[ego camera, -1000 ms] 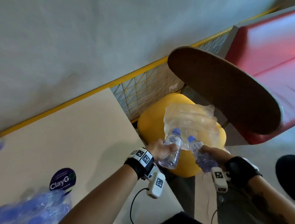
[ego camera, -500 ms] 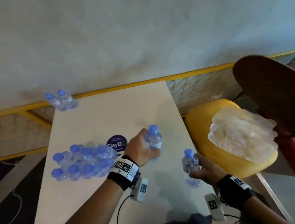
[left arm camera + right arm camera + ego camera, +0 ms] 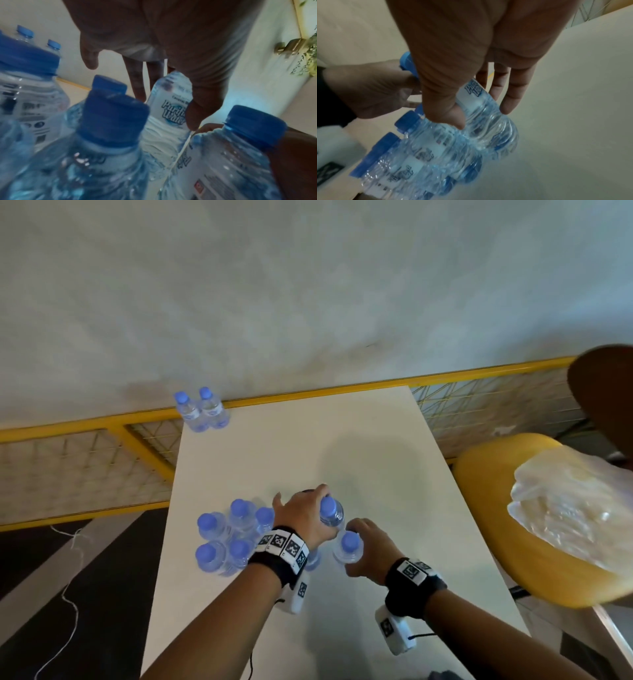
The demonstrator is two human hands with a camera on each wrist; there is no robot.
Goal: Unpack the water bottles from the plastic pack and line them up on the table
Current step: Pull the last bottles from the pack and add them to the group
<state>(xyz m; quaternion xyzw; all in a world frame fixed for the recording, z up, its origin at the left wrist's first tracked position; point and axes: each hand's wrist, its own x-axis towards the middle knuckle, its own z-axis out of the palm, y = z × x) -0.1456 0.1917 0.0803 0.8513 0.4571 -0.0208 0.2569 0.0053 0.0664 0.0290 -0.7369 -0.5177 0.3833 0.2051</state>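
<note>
While both hands (image 3: pixel 310 517) grip bottles (image 3: pixel 330 513), bare table (image 3: pixel 359 440) beyond.

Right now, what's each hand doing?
Left hand: gripping a water bottle.
Right hand: gripping another bottle.

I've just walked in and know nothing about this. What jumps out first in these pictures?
Two hands meet at the near middle of the white table, the left hand and the right hand each gripping a clear blue-capped water bottle beside a huddle of matching bottles. Two more bottles stand at the far left corner. Crumpled clear plastic wrap lies on a yellow seat at right.
</note>
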